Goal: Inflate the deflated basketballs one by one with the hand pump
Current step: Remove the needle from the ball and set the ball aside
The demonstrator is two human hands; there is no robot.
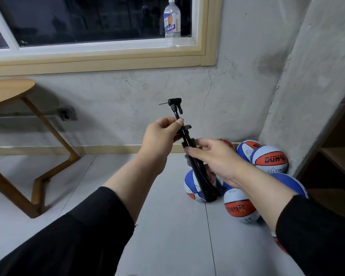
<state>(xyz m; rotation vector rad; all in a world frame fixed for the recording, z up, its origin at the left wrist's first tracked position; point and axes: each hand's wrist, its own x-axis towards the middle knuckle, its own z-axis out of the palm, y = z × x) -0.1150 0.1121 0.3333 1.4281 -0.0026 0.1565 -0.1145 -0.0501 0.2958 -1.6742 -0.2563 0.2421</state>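
I hold the slim black plastic hand pump up, left hand pinching its hose, right hand clamped round the barrel, freeing the needle for the red-white-blue basketballs.

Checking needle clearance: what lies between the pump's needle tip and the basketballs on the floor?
In the head view, the pump itself and both hands, left hand and right hand, sit between the needle and the basketballs.

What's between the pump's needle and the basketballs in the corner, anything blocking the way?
Nothing visible does. The left hand and right hand hold the hand pump up in the air, its needle pointing left at bare wall. The basketballs lie below on the floor, with only open air between.
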